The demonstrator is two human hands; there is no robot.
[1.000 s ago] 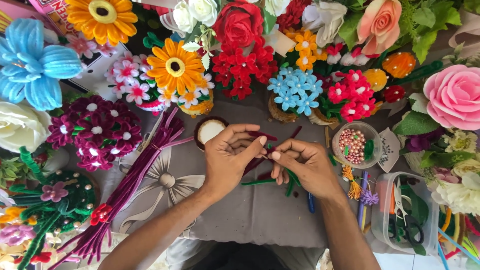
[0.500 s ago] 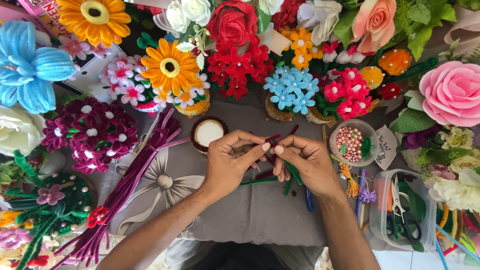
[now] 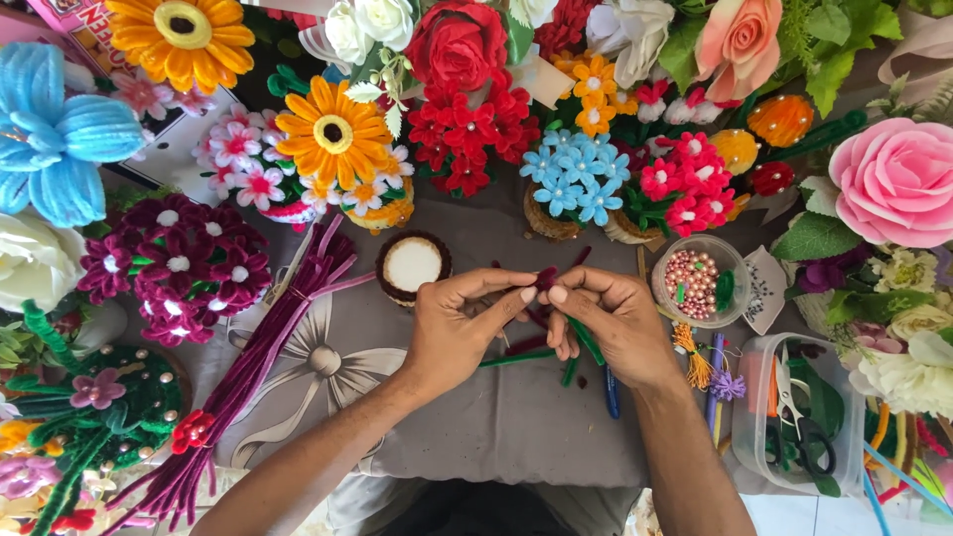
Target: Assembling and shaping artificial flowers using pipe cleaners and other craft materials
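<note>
Our left hand [image 3: 452,333] and right hand [image 3: 615,323] pinch a small dark-red fuzzy wire stem [image 3: 547,279] between closed fingers; it looks light, soft, bendable, best gripped near its tip.

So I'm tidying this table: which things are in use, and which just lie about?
In use: left hand, right hand, dark red stem, green stem.
Lying about: bead cup, scissors, maroon stems, sunflower.
</note>
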